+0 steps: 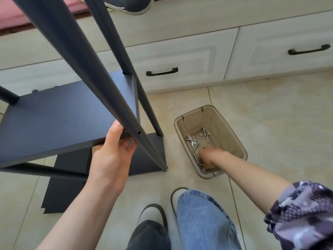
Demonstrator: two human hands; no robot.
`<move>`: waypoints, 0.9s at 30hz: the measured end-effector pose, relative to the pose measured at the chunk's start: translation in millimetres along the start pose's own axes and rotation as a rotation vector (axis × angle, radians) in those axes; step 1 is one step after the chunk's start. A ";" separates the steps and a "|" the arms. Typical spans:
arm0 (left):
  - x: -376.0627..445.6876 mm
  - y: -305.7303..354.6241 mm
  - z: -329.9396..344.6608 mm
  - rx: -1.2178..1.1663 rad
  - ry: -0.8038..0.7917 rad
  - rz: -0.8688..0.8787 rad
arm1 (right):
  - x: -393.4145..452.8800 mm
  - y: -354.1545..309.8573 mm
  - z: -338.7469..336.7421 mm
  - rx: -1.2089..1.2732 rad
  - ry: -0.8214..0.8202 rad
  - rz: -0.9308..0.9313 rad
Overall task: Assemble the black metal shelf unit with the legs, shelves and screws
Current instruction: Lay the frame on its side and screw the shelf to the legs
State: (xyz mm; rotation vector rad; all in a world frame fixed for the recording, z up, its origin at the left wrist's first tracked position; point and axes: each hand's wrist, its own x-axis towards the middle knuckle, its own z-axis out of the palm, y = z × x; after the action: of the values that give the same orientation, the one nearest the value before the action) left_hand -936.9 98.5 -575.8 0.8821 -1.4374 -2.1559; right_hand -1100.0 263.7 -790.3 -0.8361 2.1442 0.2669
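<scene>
Head view: I'm looking down at the shelf unit on the tiled floor [270, 114], set against white cabinet drawers [180, 56] with dark handles.

Left hand [111, 152] is at the near-right corner of the upper shelf [59, 121]. Thumb lies up along the shelf's front edge, fingers curl under the corner, so it grips the shelf there. The near front leg [100, 83] passes just right of the thumb, touching or nearly touching it; I can't tell which. A screw hole in that leg sits level with the shelf corner, right beside the thumb tip. A short grey piece shows between the fingers under the corner; too unclear to name.

The lower shelf [144, 156] sits near floor level below the hand. The second leg [126, 56] runs down behind the upper shelf to the lower shelf's far-right corner.

Right hand [207, 157] is down inside the translucent brown plastic bin [239, 141], to the right of the unit and apart from it. Fingers curl at the bin's near end; I can't tell whether they hold anything. Loose screws and nuts [205, 132] lie on the bin floor just beyond the hand, with a small wrench [191, 141] beside them.

No readable labels, brands or writing anywhere.

A dark flat sheet [59, 193] lies on the floor under the unit's near side.
</scene>
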 end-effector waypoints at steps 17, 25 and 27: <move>2.7 -5.6 -7.8 -0.001 0.023 0.013 | -186.0 -74.6 -88.7 0.750 0.688 -0.365; -13.1 0.0 -13.3 -0.075 -0.036 -0.059 | -241.3 -117.1 -103.8 0.844 0.710 -0.395; -15.6 0.0 -15.1 -0.089 -0.043 -0.047 | -240.9 -119.9 -103.0 0.837 0.742 -0.350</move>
State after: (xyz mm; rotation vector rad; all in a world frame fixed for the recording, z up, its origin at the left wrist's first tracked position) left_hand -915.2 98.3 -575.5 0.8506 -1.3420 -2.2674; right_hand -974.6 241.6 -531.8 -0.8291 2.3494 -1.2081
